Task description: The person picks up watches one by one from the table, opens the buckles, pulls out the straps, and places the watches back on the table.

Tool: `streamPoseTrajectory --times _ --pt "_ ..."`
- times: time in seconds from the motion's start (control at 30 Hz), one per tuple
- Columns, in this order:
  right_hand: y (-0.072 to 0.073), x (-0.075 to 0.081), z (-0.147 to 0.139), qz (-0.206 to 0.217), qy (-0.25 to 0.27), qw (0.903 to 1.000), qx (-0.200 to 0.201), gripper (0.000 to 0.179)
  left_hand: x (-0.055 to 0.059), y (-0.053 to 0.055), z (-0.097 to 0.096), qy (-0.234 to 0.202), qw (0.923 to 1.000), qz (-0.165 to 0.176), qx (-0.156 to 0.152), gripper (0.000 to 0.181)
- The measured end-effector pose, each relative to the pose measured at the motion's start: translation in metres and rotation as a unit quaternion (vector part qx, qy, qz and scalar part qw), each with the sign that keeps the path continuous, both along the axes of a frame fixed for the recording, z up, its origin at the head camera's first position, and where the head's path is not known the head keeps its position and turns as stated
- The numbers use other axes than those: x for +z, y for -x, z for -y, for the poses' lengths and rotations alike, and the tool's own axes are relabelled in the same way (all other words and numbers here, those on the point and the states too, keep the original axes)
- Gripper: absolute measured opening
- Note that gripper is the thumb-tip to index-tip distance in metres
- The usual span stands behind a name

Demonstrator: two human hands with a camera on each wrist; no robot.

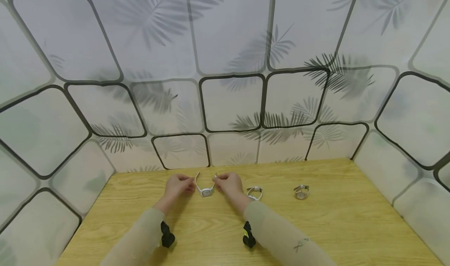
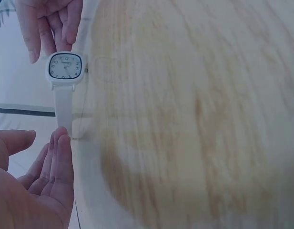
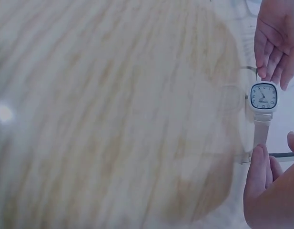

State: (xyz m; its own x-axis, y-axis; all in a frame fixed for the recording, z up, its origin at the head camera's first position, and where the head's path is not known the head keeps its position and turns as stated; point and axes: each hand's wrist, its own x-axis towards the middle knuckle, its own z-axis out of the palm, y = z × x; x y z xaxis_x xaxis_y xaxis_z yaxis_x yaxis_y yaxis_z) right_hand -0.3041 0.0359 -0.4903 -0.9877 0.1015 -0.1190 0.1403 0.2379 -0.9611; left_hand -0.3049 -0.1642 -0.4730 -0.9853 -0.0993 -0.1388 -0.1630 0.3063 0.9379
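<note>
A wood-grain table (image 1: 211, 227) fills a booth-like nook, hemmed in by pale wall coverings (image 1: 228, 27) at the back and on both sides. Gray palm fronds (image 1: 154, 14) and dark rounded frames (image 1: 232, 104) pattern them; from here, home or studio, I cannot tell which.

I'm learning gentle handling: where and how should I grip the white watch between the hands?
Probably pinch the white watch by both ends of its strap, from left and right: it spreads in an open U, with the dial between.
</note>
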Motion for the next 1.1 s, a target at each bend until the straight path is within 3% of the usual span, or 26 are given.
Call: streamPoseTrajectory --times 0.23,0.5,0.8,1.1 --pt "0.000 0.011 -0.005 0.001 -0.027 0.9996 0.013 0.022 0.008 0.001 0.000 -0.015 0.9997 0.017 0.000 0.028" --pt "0.007 0.016 -0.013 0.009 -0.023 0.9996 0.013 0.022 0.015 0.001 -0.007 -0.043 0.9989 0.018 -0.010 0.030" --pt "0.002 0.025 -0.027 0.008 -0.009 0.9996 0.024 0.029 0.020 -0.003 -0.018 -0.067 0.9969 0.002 -0.040 0.029" --pt "-0.004 0.028 -0.047 -0.002 -0.013 0.9991 0.039 0.025 0.023 -0.005 -0.034 -0.057 0.9969 0.002 -0.053 0.028"
